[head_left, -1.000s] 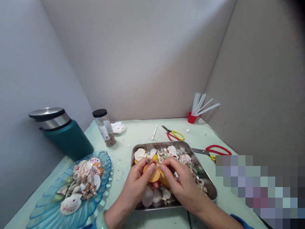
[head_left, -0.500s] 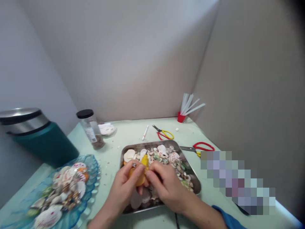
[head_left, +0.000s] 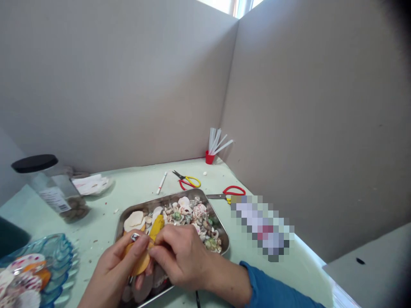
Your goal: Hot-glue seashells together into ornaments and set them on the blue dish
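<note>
Over the near left part of a metal tray (head_left: pixel 226 239) full of shells, my left hand (head_left: pixel 118 261) is closed round an orange-yellow shell (head_left: pixel 140 262). A small silvery piece (head_left: pixel 135 236) shows by its thumb and forefinger; I cannot make out what it is. My right hand (head_left: pixel 180 252) has its fingers pinched against the orange-yellow shell's right side, and whatever they grip is hidden. A yellow, long narrow piece (head_left: pixel 157 227) rises just behind the fingertips; whether it is held or lies in the tray I cannot tell. White, spotted and greenish shells (head_left: pixel 195 216) fill the tray.
Left stand a blue glass dish (head_left: pixel 61 261) of shells and a black-lidded jar (head_left: pixel 54 192). Behind the tray lie a white pen (head_left: pixel 162 183), scissors (head_left: pixel 189 182) and a red cup (head_left: pixel 209 158) of white sticks. More scissors (head_left: pixel 234 190) and a blurred-out object (head_left: pixel 263 226) lie right.
The view has turned right, so the table's things sit further left. Both hands remain together at the orange-yellow shell over the tray, with their grip much the same.
</note>
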The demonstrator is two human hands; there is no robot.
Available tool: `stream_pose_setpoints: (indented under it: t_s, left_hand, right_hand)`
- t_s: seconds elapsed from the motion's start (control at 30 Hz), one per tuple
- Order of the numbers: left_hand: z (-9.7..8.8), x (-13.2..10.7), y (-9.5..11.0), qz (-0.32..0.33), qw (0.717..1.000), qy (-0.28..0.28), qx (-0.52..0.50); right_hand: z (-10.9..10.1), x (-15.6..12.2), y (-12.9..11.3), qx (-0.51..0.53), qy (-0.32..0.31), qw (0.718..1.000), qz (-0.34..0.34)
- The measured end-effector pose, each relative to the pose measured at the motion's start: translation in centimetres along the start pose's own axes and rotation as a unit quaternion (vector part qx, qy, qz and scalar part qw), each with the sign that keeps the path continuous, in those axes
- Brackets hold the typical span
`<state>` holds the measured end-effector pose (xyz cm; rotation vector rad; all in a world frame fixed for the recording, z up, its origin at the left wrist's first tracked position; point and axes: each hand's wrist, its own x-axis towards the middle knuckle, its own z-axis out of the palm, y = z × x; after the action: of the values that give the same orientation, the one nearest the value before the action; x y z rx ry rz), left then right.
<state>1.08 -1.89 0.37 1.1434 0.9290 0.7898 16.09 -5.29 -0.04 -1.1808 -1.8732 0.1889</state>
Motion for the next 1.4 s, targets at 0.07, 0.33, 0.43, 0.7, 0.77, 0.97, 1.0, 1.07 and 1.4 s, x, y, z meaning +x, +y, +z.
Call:
stream_pose_setpoints:
  t_s: [0.07, 0.33, 0.43, 0.7, 0.77, 0.97, 1.0, 1.07, 1.4]
  left_hand:
    - [0.0, 0.0, 0.1, -0.019, 1.000, -0.010, -0.011]
    - [-0.2, 0.0, 0.4, -0.023, 0.999, -0.002, 0.034]
    - [-0.2, 0.0, 0.5, -0.030, 0.999, 0.000, 0.018]
    - [-0.3, 0.0, 0.1, -0.023, 1.000, 0.002, -0.001]
    - [-0.3, 0.1, 0.0, -0.017, 1.000, -0.002, -0.002]
    - [0.3, 0.4, 0.4, 0.056, 0.997, 0.040, -0.024]
    - [0.4, 0.4, 0.5, 0.062, 0.997, 0.049, -0.018]
    - [0.5, 0.2, 0.7, 0.066, 0.996, 0.057, 0.000]
    - [-0.8, 1.2, -0.2, 0.208, 0.968, 0.005, 0.143]
  right_hand:
    - [-0.1, 0.2, 0.1, 0.024, 0.033, 0.999, -0.002]
    - [-0.7, 0.8, 0.1, 0.072, -0.007, 0.993, -0.096]
    - [-0.6, 0.8, 0.1, 0.086, 0.006, 0.992, -0.096]
    - [-0.5, 0.7, 0.3, 0.104, -0.004, 0.988, -0.114]
    - [-0.5, 0.8, 0.2, 0.106, 0.000, 0.988, -0.116]
    - [-0.4, 0.6, 0.1, 0.081, 0.074, 0.992, -0.058]
    - [-0.4, 0.6, 0.1, 0.069, 0.091, 0.993, -0.028]
    - [-0.4, 0.5, 0.1, 0.054, 0.115, 0.991, 0.041]
    - [-0.3, 0.5, 0.3, 0.066, 0.108, 0.982, 0.142]
